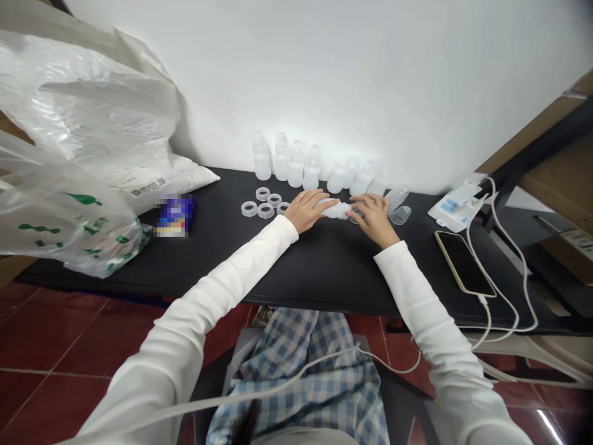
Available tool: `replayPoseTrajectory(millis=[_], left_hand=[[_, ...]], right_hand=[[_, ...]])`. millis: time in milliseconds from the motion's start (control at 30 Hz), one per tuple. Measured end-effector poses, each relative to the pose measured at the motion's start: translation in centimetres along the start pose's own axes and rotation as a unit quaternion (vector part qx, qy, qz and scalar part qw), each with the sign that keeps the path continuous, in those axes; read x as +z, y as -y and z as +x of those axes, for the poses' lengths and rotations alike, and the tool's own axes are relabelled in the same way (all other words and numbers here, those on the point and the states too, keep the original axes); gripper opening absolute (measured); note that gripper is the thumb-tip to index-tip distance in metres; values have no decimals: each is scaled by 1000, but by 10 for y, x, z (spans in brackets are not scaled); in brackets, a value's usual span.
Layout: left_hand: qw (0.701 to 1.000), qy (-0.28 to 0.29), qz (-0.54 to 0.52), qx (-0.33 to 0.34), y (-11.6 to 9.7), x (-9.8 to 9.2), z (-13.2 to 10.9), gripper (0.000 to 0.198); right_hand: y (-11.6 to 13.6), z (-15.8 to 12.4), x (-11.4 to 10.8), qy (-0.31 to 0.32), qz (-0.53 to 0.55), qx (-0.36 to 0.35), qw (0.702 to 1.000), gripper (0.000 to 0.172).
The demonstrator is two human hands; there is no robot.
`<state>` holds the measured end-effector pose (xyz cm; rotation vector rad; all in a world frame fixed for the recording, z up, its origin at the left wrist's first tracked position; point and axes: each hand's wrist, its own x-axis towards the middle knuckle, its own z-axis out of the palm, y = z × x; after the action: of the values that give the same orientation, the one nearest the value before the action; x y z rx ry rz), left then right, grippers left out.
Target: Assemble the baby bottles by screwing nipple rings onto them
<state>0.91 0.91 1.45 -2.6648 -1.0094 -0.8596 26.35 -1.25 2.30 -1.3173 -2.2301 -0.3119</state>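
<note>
My left hand is closed round a white bottle lying tilted over the black table. At the bottle's neck end, my right hand has its fingers curled by a small clear part; what they pinch is too small to make out. Several white rings lie left of my left hand. Behind them stand capped bottles in a row along the wall. Further right are white bottles without visible caps. Clear caps lie just beyond my right hand.
Large plastic bags fill the left side, with a blue packet beside them. To the right are a phone on a charging cable, a white power strip and cardboard boxes. A white cable crosses my lap.
</note>
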Motion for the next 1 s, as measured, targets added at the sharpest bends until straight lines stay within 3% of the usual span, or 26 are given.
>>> replayPoseTrajectory(millis=[167,367,600,800,1000], left_hand=[[999,-33,-1,29,7,7,-1,45],[998,-54,4,30,8,12,-2,45],[1000,-25,-6,18,7,12,-2,47],[997,2,-54,-62,2,15,0,61],[978,-2,-88,-190,-3,11,1,62]], right_hand=[[2,0,-2,14,45,16,999,28],[3,-1,1,53,69,12,996,44],[4,0,6,39,51,0,998,33],[17,0,0,-50,-11,-6,999,27],[7,-1,-5,-168,-49,107,979,19]])
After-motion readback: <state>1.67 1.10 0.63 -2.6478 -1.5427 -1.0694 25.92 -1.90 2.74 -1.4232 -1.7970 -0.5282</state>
